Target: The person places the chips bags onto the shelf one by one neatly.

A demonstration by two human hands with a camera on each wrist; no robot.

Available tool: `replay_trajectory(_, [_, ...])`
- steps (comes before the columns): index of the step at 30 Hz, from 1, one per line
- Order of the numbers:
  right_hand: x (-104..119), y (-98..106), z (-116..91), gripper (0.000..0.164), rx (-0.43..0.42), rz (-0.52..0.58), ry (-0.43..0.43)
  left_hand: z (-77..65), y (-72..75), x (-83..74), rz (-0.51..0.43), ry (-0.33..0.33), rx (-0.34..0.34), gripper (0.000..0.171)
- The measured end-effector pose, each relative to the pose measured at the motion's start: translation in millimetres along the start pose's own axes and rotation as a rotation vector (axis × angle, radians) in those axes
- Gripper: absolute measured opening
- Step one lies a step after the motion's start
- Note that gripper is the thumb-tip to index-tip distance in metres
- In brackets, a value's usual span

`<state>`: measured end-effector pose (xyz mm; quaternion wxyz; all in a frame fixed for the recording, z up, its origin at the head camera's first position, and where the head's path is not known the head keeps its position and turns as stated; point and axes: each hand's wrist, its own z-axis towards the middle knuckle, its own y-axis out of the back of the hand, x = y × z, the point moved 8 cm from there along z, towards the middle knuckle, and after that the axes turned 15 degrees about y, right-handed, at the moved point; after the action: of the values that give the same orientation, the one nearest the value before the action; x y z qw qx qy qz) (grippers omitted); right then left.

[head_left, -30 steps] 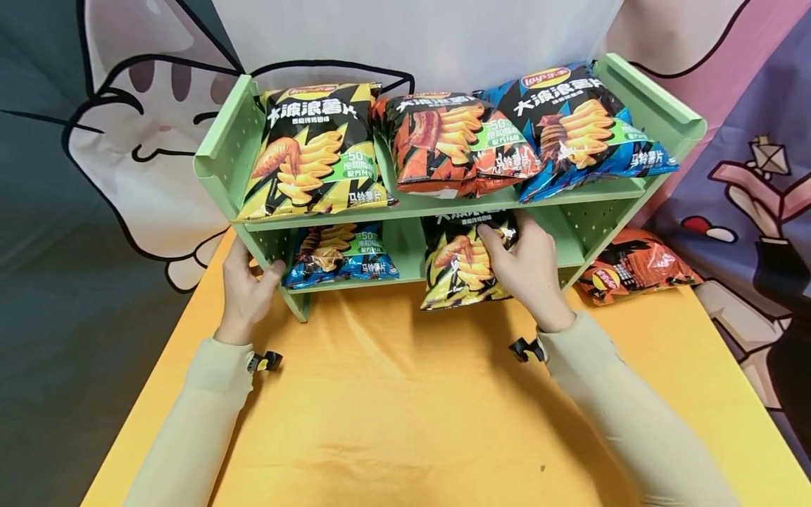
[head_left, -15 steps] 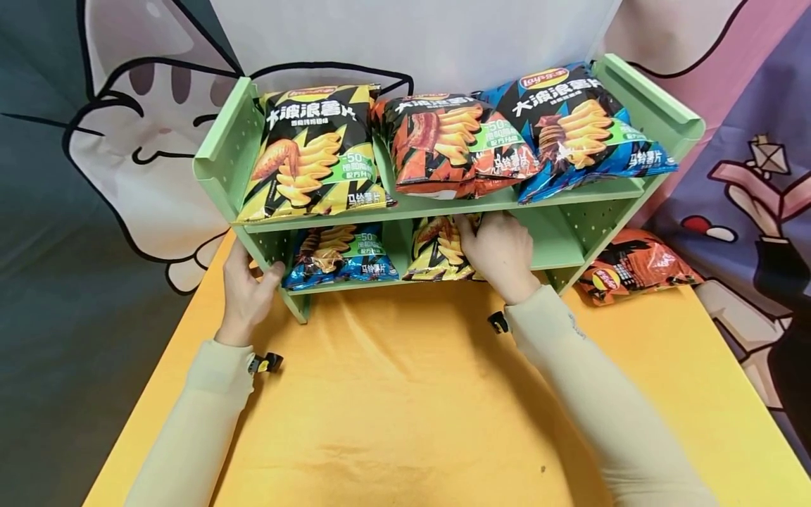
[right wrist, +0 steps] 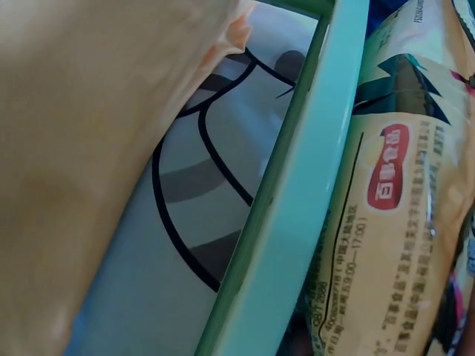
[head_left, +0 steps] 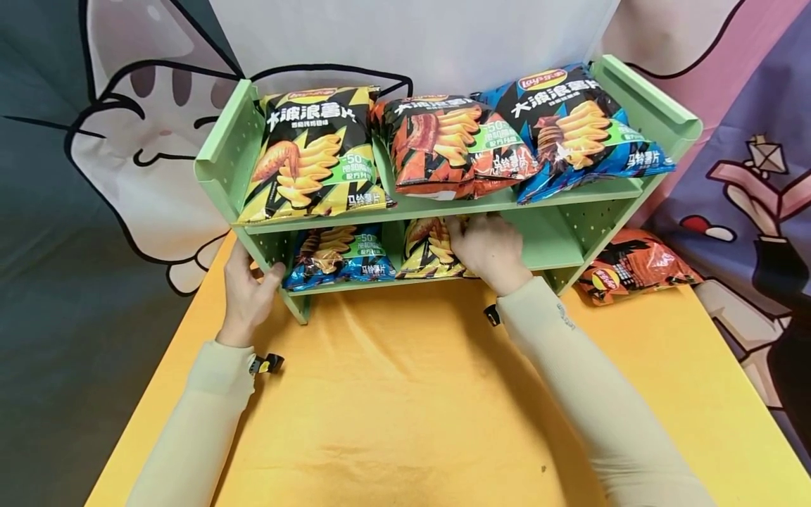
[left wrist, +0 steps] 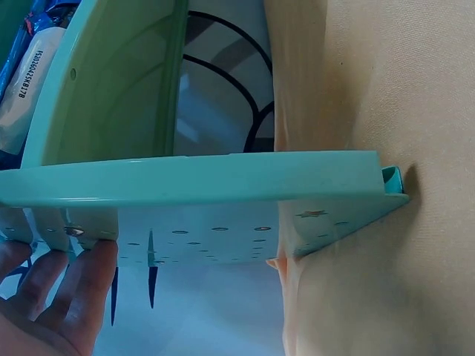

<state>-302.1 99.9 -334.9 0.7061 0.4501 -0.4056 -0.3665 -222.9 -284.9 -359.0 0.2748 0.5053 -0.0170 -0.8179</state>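
Note:
In the head view, my left hand (head_left: 250, 292) holds the left side panel of a green two-tier shelf (head_left: 538, 274), thumb at its front edge. The left wrist view shows its fingers (left wrist: 85, 293) against the panel's outer face. My right hand (head_left: 488, 246) reaches into the lower tier and holds the right part of a yellow-and-black bag of potato chips (head_left: 427, 253); its fingertips are hidden. That bag's printed back (right wrist: 393, 245) fills the right side of the right wrist view. Left of it lies a blue bag of chips (head_left: 342, 257) on the same tier.
The upper tier carries a yellow bag (head_left: 310, 158), a red bag (head_left: 456, 148) and a blue bag (head_left: 579, 134) of chips. An orange bag (head_left: 636, 267) lies right of the shelf on the yellow-covered table (head_left: 393, 394). Printed cloth (head_left: 418, 35) hangs behind.
My right hand has moved left and deeper into the lower tier, taking the yellow bag from the shelf's front to beside the blue one. My left hand has stayed in place.

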Motion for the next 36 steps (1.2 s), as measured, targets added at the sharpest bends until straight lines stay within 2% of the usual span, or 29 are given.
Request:
replay_trajectory(7, [-3, -5, 9, 0.053, 0.088, 0.083, -0.007, -1.0, 0.0, 1.6, 0.016, 0.015, -0.010, 0.059])
replay_trajectory(11, [-7, -8, 11, 0.065, 0.167, 0.097, -0.037, -1.4, 0.6, -0.3, 0.006, 0.007, -0.010, 0.059])
replay_trajectory(13, [-9, -9, 10, 0.075, 0.192, 0.110, -0.048, -1.5, 0.9, -1.4, 0.003, 0.001, -0.012, 0.059])
replay_trajectory(18, [-13, -4, 4, 0.086, 0.200, 0.159, -0.068, -0.6, 0.0, -2.2, 0.005, -0.005, -0.004, 0.060])
replay_trajectory(30, [-29, 22, -31, 0.088, 0.007, 0.189, -0.001, 1.3, -2.3, -2.2, -0.001, -0.001, 0.009, 0.062])
replay_trajectory(32, [-32, 27, -37, 0.084, -0.030, 0.192, 0.025, 0.8, -1.9, -2.2, 0.001, 0.002, 0.006, 0.062])
replay_trajectory(36, [-38, 38, -51, 0.065, -0.143, 0.185, 0.075, 0.4, -1.3, -2.1, 0.002, 0.007, 0.003, 0.063])
